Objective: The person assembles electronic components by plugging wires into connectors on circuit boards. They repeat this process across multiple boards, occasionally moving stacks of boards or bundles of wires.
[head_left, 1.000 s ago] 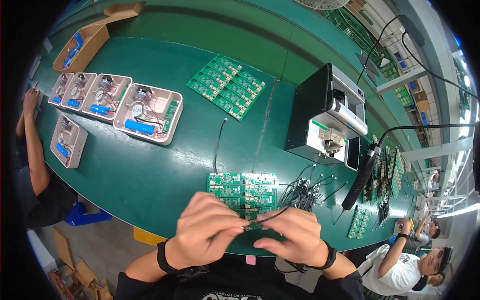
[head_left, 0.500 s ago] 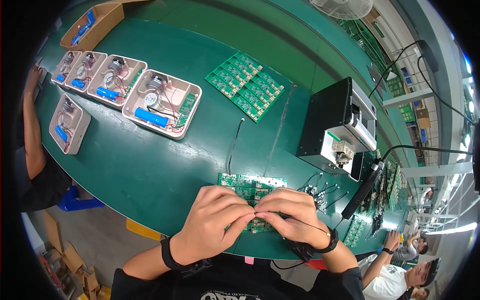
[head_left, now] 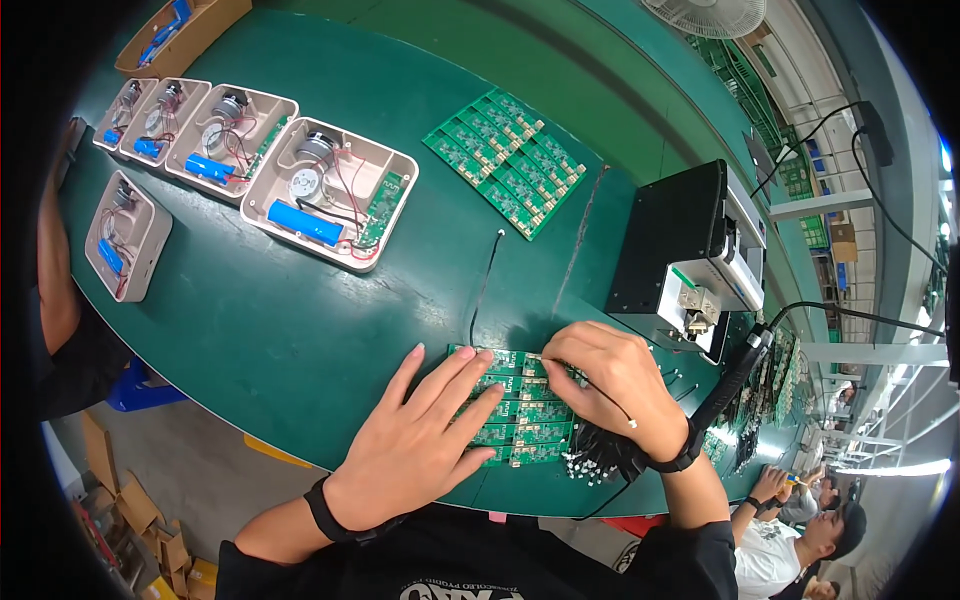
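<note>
A green panel of small circuit boards (head_left: 540, 435) lies on the bench in front of me. My left hand (head_left: 425, 435) rests flat over its left part, fingers spread, hiding some of the boards. My right hand (head_left: 615, 385) pinches a thin black cable (head_left: 598, 386) near the panel's upper right edge. The cable's free end, with a white connector, hangs out across the back of that hand; the end at the fingertips is hidden. Another black cable (head_left: 487, 285) reaches away from the panel's far edge. Beside my right wrist lies a bundle of black cables (head_left: 605, 450) with white connectors.
A second circuit board panel (head_left: 505, 165) lies farther back. Pale housings with motors and blue batteries (head_left: 330, 195) stand at the left, near a cardboard box (head_left: 185, 45). A black and silver machine (head_left: 680, 255) stands at the right, beside a black handheld tool (head_left: 735, 375). Other people sit on both sides.
My hands were together pinching the cable over the panel. They have parted: the left has opened flat on the panel, the right has moved up and right with the cable.
</note>
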`<state>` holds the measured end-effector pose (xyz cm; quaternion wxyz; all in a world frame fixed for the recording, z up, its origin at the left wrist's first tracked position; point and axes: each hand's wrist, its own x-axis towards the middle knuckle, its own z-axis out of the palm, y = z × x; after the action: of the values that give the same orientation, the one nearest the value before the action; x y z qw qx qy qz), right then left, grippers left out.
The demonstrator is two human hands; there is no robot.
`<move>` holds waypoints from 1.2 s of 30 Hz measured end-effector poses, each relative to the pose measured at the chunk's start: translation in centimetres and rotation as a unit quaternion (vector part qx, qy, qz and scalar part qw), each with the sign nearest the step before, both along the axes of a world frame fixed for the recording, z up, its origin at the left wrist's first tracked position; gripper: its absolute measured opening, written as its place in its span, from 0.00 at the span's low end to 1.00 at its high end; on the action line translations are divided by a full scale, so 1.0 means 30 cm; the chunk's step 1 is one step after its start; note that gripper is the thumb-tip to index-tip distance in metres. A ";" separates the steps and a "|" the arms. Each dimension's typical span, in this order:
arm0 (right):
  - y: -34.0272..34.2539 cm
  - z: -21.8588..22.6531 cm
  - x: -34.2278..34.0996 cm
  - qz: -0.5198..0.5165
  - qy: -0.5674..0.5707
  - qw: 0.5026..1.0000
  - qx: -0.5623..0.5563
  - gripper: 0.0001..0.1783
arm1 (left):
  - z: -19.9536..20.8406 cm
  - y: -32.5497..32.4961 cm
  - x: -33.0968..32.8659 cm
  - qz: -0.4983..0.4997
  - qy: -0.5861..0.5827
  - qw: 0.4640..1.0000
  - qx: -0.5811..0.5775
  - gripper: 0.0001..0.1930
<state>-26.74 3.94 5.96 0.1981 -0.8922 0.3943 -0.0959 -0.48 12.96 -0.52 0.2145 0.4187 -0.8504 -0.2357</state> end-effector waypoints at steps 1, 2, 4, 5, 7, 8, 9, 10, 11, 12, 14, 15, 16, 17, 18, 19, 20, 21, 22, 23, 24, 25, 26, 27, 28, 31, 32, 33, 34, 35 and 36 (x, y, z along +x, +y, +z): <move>-0.002 0.002 0.000 0.004 0.005 1.000 0.003 0.05 | 0.002 -0.001 0.000 0.000 -0.004 1.000 -0.006 0.33; -0.004 0.004 0.002 0.006 0.005 1.000 0.005 0.05 | 0.004 -0.003 0.000 0.001 -0.007 1.000 -0.012 0.33; -0.007 0.013 0.007 0.014 0.023 1.000 0.001 0.05 | 0.005 -0.005 0.002 0.002 -0.010 1.000 -0.018 0.33; -0.008 0.015 0.009 0.018 0.032 0.999 -0.001 0.05 | 0.005 -0.006 0.003 0.003 -0.011 1.000 -0.018 0.33; -0.012 0.018 0.011 0.025 0.038 0.999 0.001 0.05 | 0.006 -0.005 0.004 0.003 -0.014 1.000 -0.018 0.32; -0.016 0.019 0.012 0.032 0.043 0.999 0.001 0.06 | 0.007 -0.006 0.004 0.003 -0.013 1.000 -0.017 0.32; -0.021 0.020 0.013 0.039 0.048 0.998 0.002 0.06 | 0.008 -0.008 0.005 0.002 -0.014 1.000 -0.016 0.32; -0.028 0.020 0.012 0.039 0.049 0.998 0.003 0.06 | 0.009 -0.010 0.006 0.001 -0.015 1.000 -0.015 0.32; -0.038 0.017 0.008 0.039 0.043 0.998 0.018 0.06 | 0.008 -0.012 0.005 -0.001 -0.016 1.000 -0.016 0.32; -0.049 0.014 0.003 0.039 0.038 0.998 0.033 0.06 | 0.007 -0.012 0.005 -0.002 -0.016 1.000 -0.016 0.32; -0.064 0.009 -0.002 0.036 0.031 0.998 0.047 0.07 | 0.005 -0.008 0.006 0.000 -0.017 1.000 -0.016 0.33; -0.068 0.005 -0.005 0.008 0.017 0.994 0.104 0.07 | 0.006 -0.006 0.006 0.001 -0.018 1.000 -0.016 0.33; -0.076 0.002 -0.007 -0.021 0.003 0.987 0.159 0.07 | 0.007 -0.006 0.006 -0.001 -0.019 1.000 -0.019 0.33; -0.086 0.000 -0.008 -0.049 -0.012 0.976 0.213 0.07 | 0.007 -0.003 0.006 -0.002 -0.020 1.000 -0.017 0.34; -0.097 -0.002 -0.008 -0.052 -0.014 0.976 0.211 0.07 | 0.008 0.000 0.006 -0.003 -0.021 1.000 -0.015 0.34; -0.111 -0.006 -0.005 -0.073 -0.014 0.967 0.244 0.07 | 0.009 -0.003 0.006 -0.004 -0.023 1.000 -0.012 0.34; -0.125 -0.010 -0.001 -0.095 -0.015 0.956 0.278 0.08 | 0.009 -0.010 0.008 -0.007 -0.024 1.000 -0.014 0.34; -0.129 -0.010 -0.004 -0.119 -0.014 0.942 0.313 0.08 | 0.013 -0.011 0.007 -0.006 -0.027 1.000 -0.011 0.34; -0.133 -0.011 -0.005 -0.125 -0.016 0.941 0.314 0.08 | 0.016 -0.012 0.006 -0.006 -0.029 1.000 -0.008 0.34; -0.136 -0.012 -0.004 -0.120 0.000 0.944 0.306 0.09 | 0.017 -0.011 0.003 -0.006 -0.032 0.999 -0.005 0.34; -0.140 -0.015 0.000 -0.116 0.013 0.947 0.298 0.09 | 0.017 -0.013 0.000 -0.013 -0.033 0.999 -0.005 0.34; -0.141 -0.018 0.001 -0.112 0.027 0.950 0.289 0.09 | 0.016 -0.014 -0.005 -0.010 -0.034 0.999 -0.004 0.34; -0.139 -0.021 0.003 -0.120 0.024 0.950 0.289 0.09 | 0.015 -0.014 -0.010 -0.007 -0.035 0.999 -0.004 0.34; -0.139 -0.025 0.013 -0.116 0.034 0.954 0.275 0.09 | 0.015 -0.015 -0.009 -0.003 -0.038 0.999 -0.005 0.34; -0.136 -0.027 0.019 -0.113 0.044 0.958 0.261 0.09 | 0.014 -0.015 -0.009 -0.010 -0.039 0.999 -0.008 0.34; -0.091 -0.025 -0.009 -0.117 0.023 0.966 0.230 0.09 | 0.004 -0.013 -0.008 0.002 -0.013 1.000 -0.007 0.33; -0.067 -0.030 -0.021 -0.117 -0.006 0.970 0.215 0.08 | 0.000 -0.012 -0.005 -0.003 -0.010 1.000 -0.010 0.33; -0.051 -0.032 -0.028 -0.108 -0.034 0.973 0.202 0.07 | -0.004 -0.004 -0.003 0.008 -0.006 1.000 -0.013 0.33; -0.034 -0.021 -0.051 -0.105 -0.032 0.973 0.201 0.07 | -0.010 0.004 -0.001 0.020 -0.002 1.000 -0.015 0.32; -0.013 0.001 -0.096 -0.098 -0.016 0.985 0.140 0.07 | -0.014 0.007 -0.002 0.032 0.001 0.999 -0.016 0.32; 0.015 0.027 -0.140 -0.090 -0.002 0.993 0.081 0.06 | -0.012 0.014 -0.006 0.036 0.001 0.999 -0.015 0.32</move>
<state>-30.94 4.39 6.78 0.2610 -0.8338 0.4793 -0.0830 -0.65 13.38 -0.89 0.2296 0.4454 -0.8382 -0.2152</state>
